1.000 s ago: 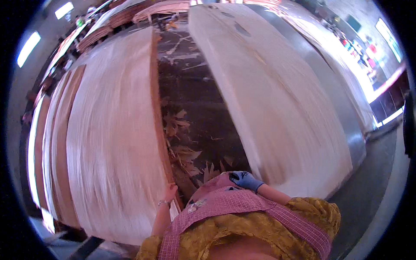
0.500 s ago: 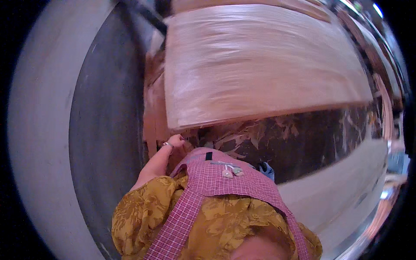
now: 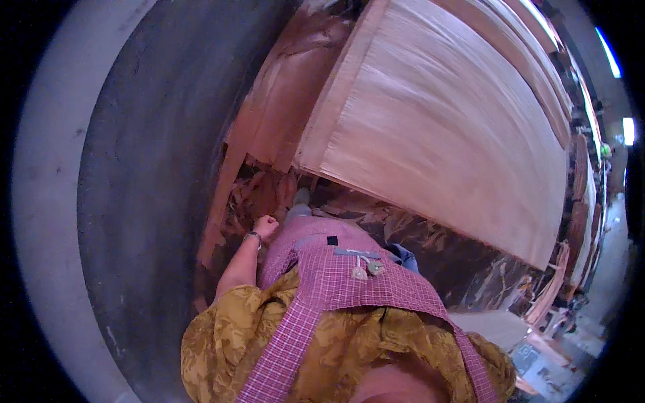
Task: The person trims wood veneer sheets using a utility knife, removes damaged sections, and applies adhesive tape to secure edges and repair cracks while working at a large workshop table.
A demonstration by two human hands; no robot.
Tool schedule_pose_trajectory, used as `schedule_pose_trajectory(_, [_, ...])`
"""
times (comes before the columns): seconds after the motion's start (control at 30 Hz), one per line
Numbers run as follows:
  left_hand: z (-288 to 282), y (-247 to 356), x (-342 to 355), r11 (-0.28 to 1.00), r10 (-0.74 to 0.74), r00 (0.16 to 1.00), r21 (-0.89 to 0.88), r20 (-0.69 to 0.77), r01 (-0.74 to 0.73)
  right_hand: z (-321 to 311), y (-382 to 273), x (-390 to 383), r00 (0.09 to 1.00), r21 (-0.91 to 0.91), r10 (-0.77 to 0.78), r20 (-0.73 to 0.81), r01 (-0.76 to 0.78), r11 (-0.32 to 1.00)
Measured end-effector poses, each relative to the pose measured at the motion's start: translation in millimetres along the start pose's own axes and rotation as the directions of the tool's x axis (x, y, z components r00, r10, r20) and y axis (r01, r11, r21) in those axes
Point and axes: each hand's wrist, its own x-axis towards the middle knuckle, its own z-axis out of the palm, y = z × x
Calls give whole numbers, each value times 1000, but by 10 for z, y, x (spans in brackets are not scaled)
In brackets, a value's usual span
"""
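Note:
My bare left hand [image 3: 267, 227], with a band at the wrist, hangs beside my pink checked apron [image 3: 359, 282], fingers curled and nothing visible in them, over the scrap-strewn dark floor [image 3: 437, 248]. My right hand [image 3: 403, 258], in a blue glove, is mostly hidden behind the apron, so its fingers cannot be made out. Beyond my feet lies a stack of pale veneer sheets [image 3: 437, 127], with a reddish torn sheet [image 3: 289, 80] along its left side. My grey-clad foot [image 3: 299, 201] stands among wood scraps near the stack's corner.
A dark concrete strip [image 3: 154, 195] runs down the left, bordered by a lighter grey one [image 3: 50, 195]. More veneer stacks [image 3: 579, 201] line the right rim, with bright windows [image 3: 628, 131] beyond. A pale sheet [image 3: 487, 326] lies at the lower right.
My view has swung round toward the left-side concrete floor and the stack's end. My left hand has come away from the sheet edge to hang by my body; the right has slipped behind the apron.

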Motion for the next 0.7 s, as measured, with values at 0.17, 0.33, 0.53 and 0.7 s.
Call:
schedule_pose_trajectory(0.17, [-175,-248,255,960,-69,994,-276,-88,42,70,-585,880,995,-415,73,71,-37,909])
schedule_pose_trajectory(0.33, [-373,-29,374,930,-168,986,-335,-26,150,165,-819,1532,988,-481,84,130,-11,877])
schedule_pose_trajectory(0.53, [-400,77,745,954,-19,980,-298,-199,-42,436,-524,2362,879,-593,113,463,212,776])
schedule_pose_trajectory(0.7, [-601,155,1730,990,-129,988,-60,-90,124,812,-136,2807,880,-623,169,445,168,764])
